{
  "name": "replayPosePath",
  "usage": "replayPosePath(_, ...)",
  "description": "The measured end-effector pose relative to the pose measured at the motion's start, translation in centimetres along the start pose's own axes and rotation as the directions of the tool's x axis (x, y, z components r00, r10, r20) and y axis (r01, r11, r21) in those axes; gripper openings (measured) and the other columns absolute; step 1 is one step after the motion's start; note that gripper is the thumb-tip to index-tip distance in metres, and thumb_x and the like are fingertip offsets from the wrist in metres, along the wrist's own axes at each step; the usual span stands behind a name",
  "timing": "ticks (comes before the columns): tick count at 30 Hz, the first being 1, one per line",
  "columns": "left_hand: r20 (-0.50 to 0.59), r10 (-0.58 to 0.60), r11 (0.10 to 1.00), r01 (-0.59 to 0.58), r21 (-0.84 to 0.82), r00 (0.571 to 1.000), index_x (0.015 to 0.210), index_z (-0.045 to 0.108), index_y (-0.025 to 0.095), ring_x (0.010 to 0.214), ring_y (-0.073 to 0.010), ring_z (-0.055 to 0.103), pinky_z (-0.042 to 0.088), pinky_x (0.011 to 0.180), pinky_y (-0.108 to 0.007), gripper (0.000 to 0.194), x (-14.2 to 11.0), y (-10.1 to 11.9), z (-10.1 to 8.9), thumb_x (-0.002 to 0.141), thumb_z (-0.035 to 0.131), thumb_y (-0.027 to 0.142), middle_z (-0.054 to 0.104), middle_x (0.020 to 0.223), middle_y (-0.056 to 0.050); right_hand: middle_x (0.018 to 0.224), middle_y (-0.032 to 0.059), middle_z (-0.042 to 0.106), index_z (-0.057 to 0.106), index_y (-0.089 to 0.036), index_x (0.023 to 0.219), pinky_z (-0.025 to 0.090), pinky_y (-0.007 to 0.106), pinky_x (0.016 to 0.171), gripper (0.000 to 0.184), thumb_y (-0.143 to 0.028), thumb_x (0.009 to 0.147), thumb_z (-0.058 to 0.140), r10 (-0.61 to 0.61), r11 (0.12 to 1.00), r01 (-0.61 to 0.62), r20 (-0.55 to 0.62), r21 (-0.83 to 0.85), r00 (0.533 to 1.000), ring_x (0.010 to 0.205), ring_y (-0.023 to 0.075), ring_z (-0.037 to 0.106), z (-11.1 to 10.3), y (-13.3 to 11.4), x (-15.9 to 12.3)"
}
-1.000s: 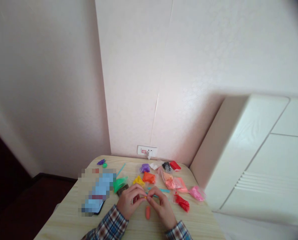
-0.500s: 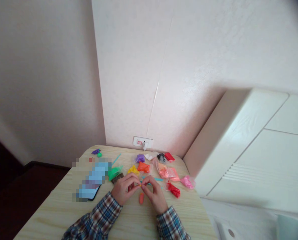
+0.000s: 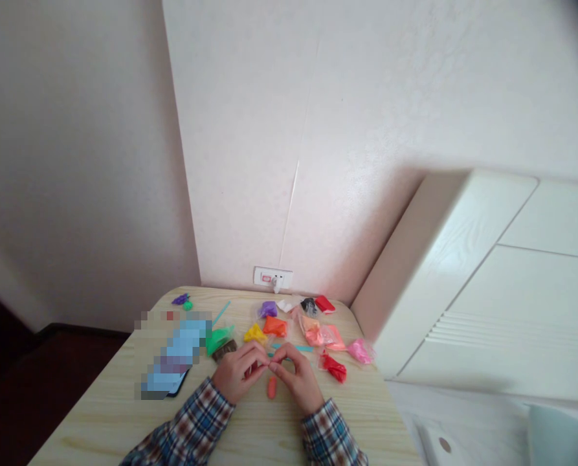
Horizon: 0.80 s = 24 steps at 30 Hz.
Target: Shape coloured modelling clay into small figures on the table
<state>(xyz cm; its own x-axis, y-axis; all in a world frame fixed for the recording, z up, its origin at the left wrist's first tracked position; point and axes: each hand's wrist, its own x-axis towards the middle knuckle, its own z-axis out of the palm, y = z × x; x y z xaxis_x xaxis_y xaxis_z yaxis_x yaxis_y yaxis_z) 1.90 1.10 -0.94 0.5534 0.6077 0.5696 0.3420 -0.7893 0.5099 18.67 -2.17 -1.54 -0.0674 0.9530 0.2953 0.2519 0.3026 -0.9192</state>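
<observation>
My left hand (image 3: 237, 377) and my right hand (image 3: 294, 380) meet fingertip to fingertip over the wooden table (image 3: 123, 414). Both are pinched closed on a very small piece of clay between them, too small to name by colour. A little red shows inside my left palm. An orange clay roll (image 3: 272, 387) lies on the table just below my fingertips. A teal stick (image 3: 293, 347) lies just beyond my hands.
Small bags of coloured clay lie behind my hands: green (image 3: 218, 338), yellow (image 3: 255, 334), orange (image 3: 275, 326), purple (image 3: 268, 309), red (image 3: 334, 367), pink (image 3: 359, 350). A blurred flat object (image 3: 172, 356) lies at the left. A white cabinet (image 3: 463, 285) flanks the table's right. A wall socket (image 3: 272, 278) is behind.
The view has shifted a little. My hands stay pinched together over the orange roll, in much the same place on the table.
</observation>
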Motion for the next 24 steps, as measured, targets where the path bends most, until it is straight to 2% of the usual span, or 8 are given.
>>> replayPosePath(6,-0.026,0.061,0.998,-0.061,-0.004,0.998,0.075,0.059,0.015,0.065,-0.0118,0.059,0.045,0.056,-0.018,0.014,0.2,0.2,-0.4,0.083,0.048,0.012,0.062,0.074,-0.005,0.07,-0.0012,0.057,0.058,-0.022,0.068,0.045,0.029,0.069,0.013,-0.032,0.075,0.061,0.016,1.0,-0.016,0.011,0.014,1.0,0.071,0.0171,0.056,0.0,0.3,0.0)
replayPosePath(11,0.015,0.028,0.999,-0.028,0.038,0.999,0.077,0.059,0.015,0.054,-0.0091,0.054,0.044,0.051,-0.018,0.012,0.3,0.4,-0.6,0.082,0.048,0.013,0.062,0.076,-0.005,0.07,-0.0003,0.057,0.058,-0.02,0.069,0.044,0.029,0.069,0.016,-0.033,0.077,0.059,0.023,1.0,-0.023,0.016,0.009,1.0,0.071,0.0164,0.055,-0.1,-0.2,0.1)
replayPosePath(15,0.034,0.019,0.999,-0.021,0.048,0.999,0.078,0.057,0.015,0.051,-0.0083,0.052,0.044,0.049,-0.018,0.011,0.3,0.4,-0.4,0.083,0.047,0.015,0.062,0.076,-0.005,0.07,-0.0001,0.056,0.057,-0.018,0.069,0.043,0.028,0.068,0.013,-0.027,0.077,0.059,0.016,1.0,-0.016,0.003,-0.004,1.0,0.07,0.0152,0.055,-0.1,-0.9,0.1)
replayPosePath(19,0.041,0.008,0.999,-0.01,0.032,0.999,0.08,0.055,0.016,0.049,-0.0071,0.05,0.044,0.048,-0.016,0.009,0.4,0.5,-0.3,0.083,0.046,0.014,0.061,0.077,-0.004,0.07,-0.0001,0.057,0.057,-0.017,0.068,0.042,0.027,0.068,0.01,-0.021,0.077,0.059,0.001,0.996,-0.005,-0.044,-0.094,0.999,0.071,0.0147,0.055,0.1,-0.9,0.1)
replayPosePath(24,0.013,0.009,1.0,-0.009,0.007,1.0,0.083,0.051,0.016,0.051,-0.0073,0.05,0.043,0.047,-0.016,0.009,0.4,0.4,-0.5,0.081,0.045,0.009,0.059,0.077,-0.003,0.072,0.001,0.057,0.057,-0.017,0.071,0.039,0.027,0.067,0.009,-0.018,0.079,0.056,0.023,0.979,-0.057,-0.174,-0.195,0.984,0.071,0.0151,0.054,-0.3,-0.1,-0.1)
